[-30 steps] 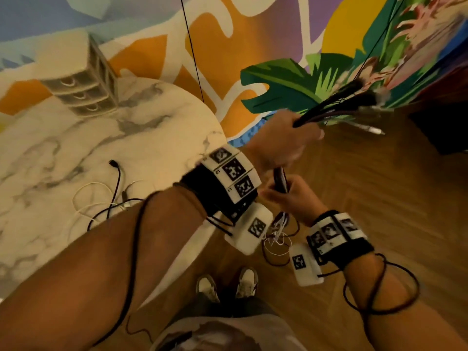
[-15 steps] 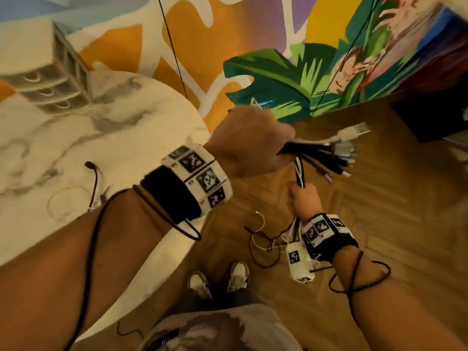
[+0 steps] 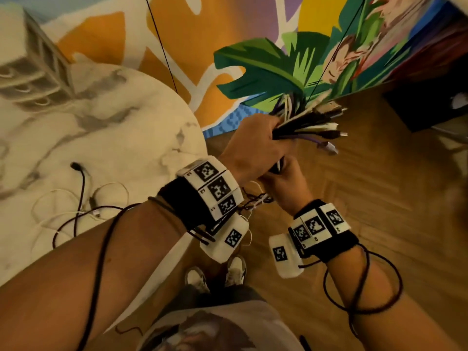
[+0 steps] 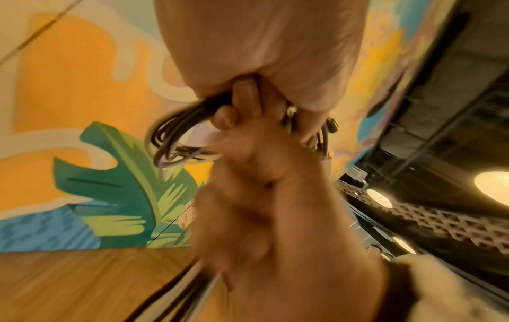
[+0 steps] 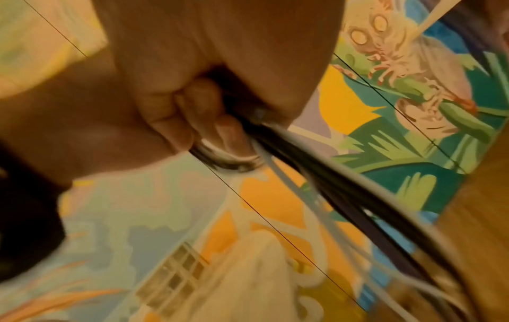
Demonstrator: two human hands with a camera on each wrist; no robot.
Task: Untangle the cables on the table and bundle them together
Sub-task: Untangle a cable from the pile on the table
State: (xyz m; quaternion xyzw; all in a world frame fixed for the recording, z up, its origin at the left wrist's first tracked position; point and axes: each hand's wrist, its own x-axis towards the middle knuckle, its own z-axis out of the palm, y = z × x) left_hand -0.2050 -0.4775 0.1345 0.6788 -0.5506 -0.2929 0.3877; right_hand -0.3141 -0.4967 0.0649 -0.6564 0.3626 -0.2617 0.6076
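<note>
Right hand (image 3: 283,184) had risen to meet left hand (image 3: 253,145); both clamped cable bundle (image 3: 306,125). Next: wrap trailing lengths; loose cables (image 3: 78,198) remained on desk (image 3: 114,138).

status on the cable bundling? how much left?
Done: most cables are gathered into one bundle, plug ends fanned out. In hand: left hand grips the bundle near the plugs; right hand holds the strands just below. Left: a black cable and white cable lie loose on the table.
</note>
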